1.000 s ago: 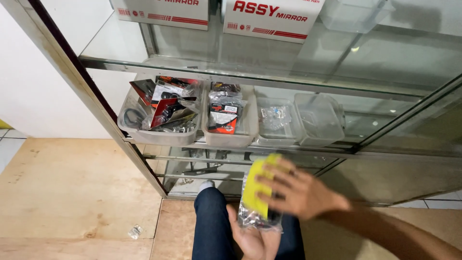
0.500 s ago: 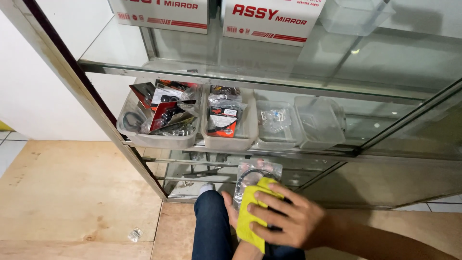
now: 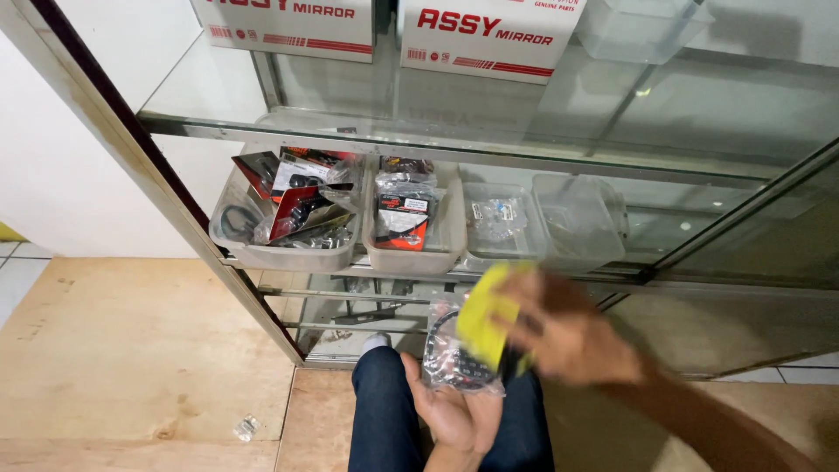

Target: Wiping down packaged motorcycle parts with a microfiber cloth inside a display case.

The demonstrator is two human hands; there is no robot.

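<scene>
My left hand (image 3: 454,411) is palm up above my knee and holds a clear plastic packet (image 3: 453,354) with dark small parts inside. My right hand (image 3: 568,336) presses a yellow cloth (image 3: 485,319) against the packet's upper right side; the hand is blurred by motion. Both hands are low in the head view, just in front of a glass display cabinet (image 3: 489,131).
The cabinet's middle shelf carries clear plastic bins: one (image 3: 284,218) with red and black packets, one (image 3: 406,223) with packaged parts, two (image 3: 542,218) nearly bare. White cardboard boxes (image 3: 485,31) stand on the top shelf. A small clear wrapper (image 3: 247,427) lies on the wooden floor.
My right hand with the yellow cloth has slid up and to the right across the packet. The left hand has kept the packet in about the same place.
</scene>
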